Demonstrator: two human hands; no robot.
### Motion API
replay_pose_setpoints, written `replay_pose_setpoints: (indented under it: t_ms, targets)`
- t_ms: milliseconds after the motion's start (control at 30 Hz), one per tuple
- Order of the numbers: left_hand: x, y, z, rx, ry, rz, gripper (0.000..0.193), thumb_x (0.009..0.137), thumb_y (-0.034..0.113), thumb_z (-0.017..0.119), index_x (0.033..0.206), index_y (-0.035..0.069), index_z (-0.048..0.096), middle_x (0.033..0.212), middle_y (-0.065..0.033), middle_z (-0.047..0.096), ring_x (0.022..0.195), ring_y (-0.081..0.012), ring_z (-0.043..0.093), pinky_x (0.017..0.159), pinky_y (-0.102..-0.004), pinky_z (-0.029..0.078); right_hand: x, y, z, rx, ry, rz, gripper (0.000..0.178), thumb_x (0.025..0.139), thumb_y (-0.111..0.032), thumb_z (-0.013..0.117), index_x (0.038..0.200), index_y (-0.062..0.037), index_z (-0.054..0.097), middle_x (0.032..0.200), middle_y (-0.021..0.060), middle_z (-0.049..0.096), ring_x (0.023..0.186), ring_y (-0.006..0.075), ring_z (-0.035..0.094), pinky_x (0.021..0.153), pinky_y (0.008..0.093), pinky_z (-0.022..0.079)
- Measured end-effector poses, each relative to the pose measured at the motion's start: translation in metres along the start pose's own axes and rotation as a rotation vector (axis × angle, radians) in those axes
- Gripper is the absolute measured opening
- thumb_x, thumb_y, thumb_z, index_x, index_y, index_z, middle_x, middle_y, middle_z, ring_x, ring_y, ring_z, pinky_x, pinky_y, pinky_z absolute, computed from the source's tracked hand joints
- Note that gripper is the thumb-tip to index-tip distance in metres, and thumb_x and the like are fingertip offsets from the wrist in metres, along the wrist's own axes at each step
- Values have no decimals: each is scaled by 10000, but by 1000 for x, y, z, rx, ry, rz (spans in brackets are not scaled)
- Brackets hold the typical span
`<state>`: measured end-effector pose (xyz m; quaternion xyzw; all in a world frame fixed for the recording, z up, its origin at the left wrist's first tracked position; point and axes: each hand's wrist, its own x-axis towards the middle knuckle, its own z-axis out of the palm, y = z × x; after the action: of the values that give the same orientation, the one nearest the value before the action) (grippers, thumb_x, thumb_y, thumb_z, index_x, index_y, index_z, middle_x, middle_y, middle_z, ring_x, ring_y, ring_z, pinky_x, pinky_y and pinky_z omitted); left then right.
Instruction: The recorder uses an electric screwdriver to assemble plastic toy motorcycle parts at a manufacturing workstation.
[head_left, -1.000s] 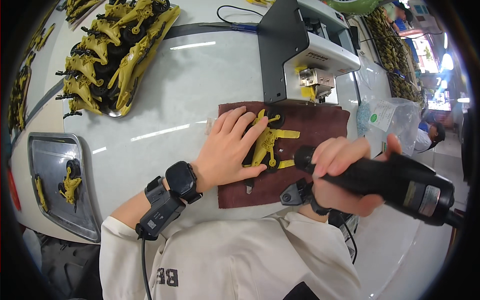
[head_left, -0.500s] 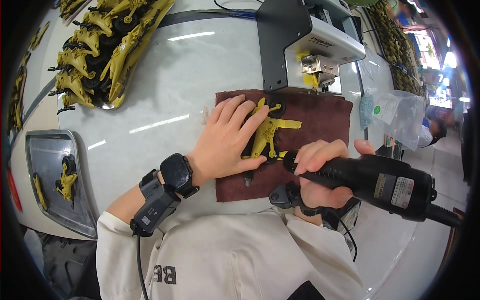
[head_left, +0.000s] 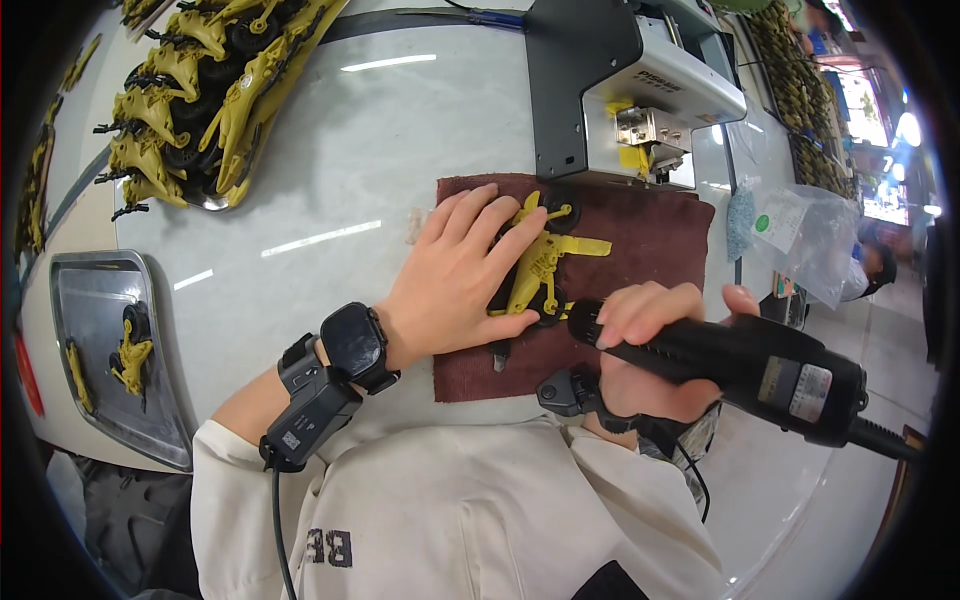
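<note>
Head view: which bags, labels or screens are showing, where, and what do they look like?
Clear plastic bag: right of the mat, crumpled, round green sticker, blue-grey bits inside.
Label: on the black power tool in the right hand, small white-and-red rectangle.
Smartwatch: left wrist, dark blank square screen.

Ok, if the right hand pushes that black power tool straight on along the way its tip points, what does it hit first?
Most likely the yellow toy part on the dark red cloth. The right hand aims the black power tool at its lower end, just beside the left hand pinning it. Depth there is unclear.

yellow toy part [head_left: 540, 262] flat on maroon cloth [head_left: 650, 240]
</note>
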<state>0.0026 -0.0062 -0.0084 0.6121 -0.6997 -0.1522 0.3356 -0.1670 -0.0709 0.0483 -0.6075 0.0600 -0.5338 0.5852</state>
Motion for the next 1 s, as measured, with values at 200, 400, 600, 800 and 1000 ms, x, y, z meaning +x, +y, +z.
replay_pose_setpoints:
  t_ms: [200, 400, 600, 800, 1000]
  targets:
    - [2, 0, -1, -17, 1, 7, 845, 630, 393, 753, 1335, 78, 411, 1255, -139, 429, 1232, -355, 359, 985, -478, 313, 7, 2, -2, -39, -60, 23, 829, 855, -498, 595, 1364, -32, 136, 823, 181, 573, 582, 262, 574, 556, 371, 498]
    - [5, 3, -3, -13, -17, 32, 866, 626, 412, 758, 1336, 62, 406, 1252, -145, 431, 1231, -360, 356, 997, -478, 308, 75, -27, -13, -163, 46, -263, 787, 882, -605, 443, 1387, -85, 136, 729, 140, 565, 508, 240, 532, 493, 377, 476]
    - [1, 2, -4, -4, -44, 2, 890, 627, 440, 755, 1345, 58, 394, 1248, -146, 430, 1232, -360, 354, 1005, -478, 298, 132, 11, -26, -479, 154, -176, 670, 866, -477, 558, 1298, -45, 284, 659, 97, 539, 485, 186, 519, 478, 315, 469]
    - [3, 3, -4, -25, -25, 2, 885, 621, 419, 760, 1342, 58, 395, 1247, -144, 430, 1232, -358, 356, 1001, -478, 299, 64, -19, -6, -58, -40, 43, 734, 869, -354, 630, 1373, -76, 175, 725, 136, 555, 554, 238, 545, 531, 364, 465]
    - [-1, 0, -2, -14, 4, 8, 880, 612, 395, 764, 1341, 65, 398, 1251, -139, 434, 1235, -354, 359, 996, -474, 308, 8, -30, -1, -27, -212, 41, 783, 825, -420, 670, 1369, -102, 205, 884, 220, 613, 687, 281, 580, 685, 441, 482]
